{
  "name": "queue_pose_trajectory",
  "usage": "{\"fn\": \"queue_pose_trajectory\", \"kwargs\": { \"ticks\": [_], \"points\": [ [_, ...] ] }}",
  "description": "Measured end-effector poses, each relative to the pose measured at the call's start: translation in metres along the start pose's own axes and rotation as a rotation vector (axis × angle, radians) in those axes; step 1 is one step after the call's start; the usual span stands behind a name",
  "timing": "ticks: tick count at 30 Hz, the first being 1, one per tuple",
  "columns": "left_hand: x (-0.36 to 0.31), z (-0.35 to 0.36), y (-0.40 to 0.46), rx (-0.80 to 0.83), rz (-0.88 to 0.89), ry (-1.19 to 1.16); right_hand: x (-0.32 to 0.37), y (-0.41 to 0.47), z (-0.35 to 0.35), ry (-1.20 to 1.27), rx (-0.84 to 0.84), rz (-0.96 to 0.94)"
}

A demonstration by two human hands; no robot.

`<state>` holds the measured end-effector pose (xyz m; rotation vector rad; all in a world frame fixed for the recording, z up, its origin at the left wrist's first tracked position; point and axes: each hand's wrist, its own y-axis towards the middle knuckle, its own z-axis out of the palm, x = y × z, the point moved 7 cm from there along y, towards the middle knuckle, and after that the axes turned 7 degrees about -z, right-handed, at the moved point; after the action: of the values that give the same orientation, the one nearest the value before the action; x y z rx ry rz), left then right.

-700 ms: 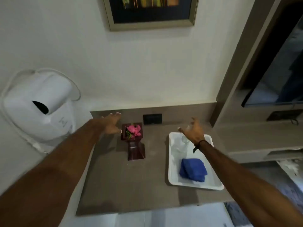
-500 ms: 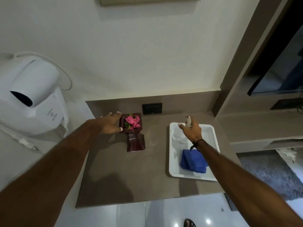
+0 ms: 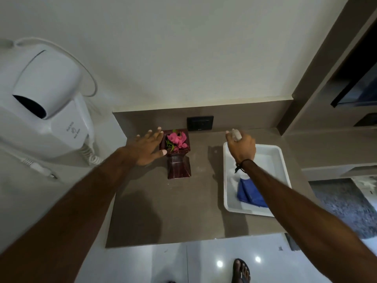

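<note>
A dark red square vase [image 3: 179, 164] with pink flowers [image 3: 177, 139] stands on the brown counter [image 3: 155, 211]. My left hand [image 3: 147, 147] hovers just left of the vase, fingers spread, thumb near its rim. My right hand [image 3: 241, 147] grips a small clear spray bottle [image 3: 236, 134] above the far left corner of a white tray [image 3: 279, 160]; only the white nozzle top shows above my fingers. A folded blue cloth [image 3: 247, 194] lies in the tray, partly hidden by my right forearm.
A white wall-mounted hair dryer [image 3: 43, 99] with a coiled cord hangs at the left. A black wall socket [image 3: 200, 123] sits behind the vase. A brown cabinet column [image 3: 318, 74] rises at the right. My sandalled foot [image 3: 241, 270] shows on the glossy white floor.
My right hand has closed round the spray bottle and lifted it off the tray. The left hand stays beside the vase. The camera has tilted further down.
</note>
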<state>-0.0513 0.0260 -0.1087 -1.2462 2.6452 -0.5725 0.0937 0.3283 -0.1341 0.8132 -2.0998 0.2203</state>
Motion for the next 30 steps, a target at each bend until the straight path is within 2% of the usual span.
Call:
{"fn": "queue_pose_trajectory", "kwargs": {
  "ticks": [3,6,11,14,19,26,30],
  "points": [
    [-0.001,-0.001,-0.004,-0.012,0.013,-0.011,0.034,-0.038,0.014,-0.004,0.032,-0.074],
    [-0.002,-0.003,-0.006,-0.019,0.013,-0.025,0.048,-0.082,0.042,-0.027,0.094,-0.064],
    [-0.004,-0.006,-0.008,-0.011,0.041,-0.031,0.048,-0.14,0.085,0.001,0.186,0.031],
    [-0.004,-0.006,-0.008,-0.012,0.046,-0.028,0.05,-0.149,0.095,0.046,0.182,0.113],
    [-0.003,-0.006,-0.007,-0.003,0.047,-0.057,0.049,-0.141,0.077,0.154,0.128,0.124],
    [-0.003,-0.006,-0.001,0.009,0.035,-0.028,0.008,-0.054,-0.012,0.25,-0.175,0.177],
    [-0.004,-0.002,0.002,0.018,0.017,-0.03,-0.023,-0.005,-0.029,0.349,-0.176,0.213]
  ]
}}
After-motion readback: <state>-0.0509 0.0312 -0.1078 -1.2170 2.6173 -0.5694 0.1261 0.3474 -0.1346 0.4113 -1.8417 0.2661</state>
